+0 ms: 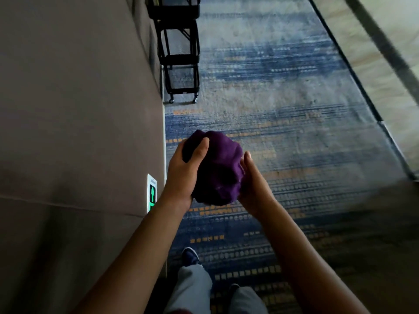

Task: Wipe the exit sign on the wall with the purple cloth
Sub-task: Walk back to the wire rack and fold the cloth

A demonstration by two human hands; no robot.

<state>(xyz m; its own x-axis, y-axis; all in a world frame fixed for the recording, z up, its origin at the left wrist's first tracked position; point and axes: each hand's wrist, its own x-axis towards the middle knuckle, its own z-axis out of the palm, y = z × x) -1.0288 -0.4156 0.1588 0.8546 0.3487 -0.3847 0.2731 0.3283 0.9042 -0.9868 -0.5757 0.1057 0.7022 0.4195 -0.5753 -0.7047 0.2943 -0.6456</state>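
Observation:
A bunched purple cloth [217, 168] is held between both my hands above the carpet. My left hand [184, 171] grips its left side with the thumb over the top. My right hand [254, 180] cups its right side, fingers partly hidden behind the cloth. The exit sign [152, 192], a white plate with a glowing green arrow, is mounted low on the grey wall [79, 109], just left of my left wrist and seen edge-on. The cloth is apart from the sign.
A black wire-mesh cart on castors [180, 48] stands against the wall farther down the corridor. Blue and beige patterned carpet [283, 109] covers the floor. A light wall with a dark strip [385, 48] runs along the right. My feet [190, 257] show below.

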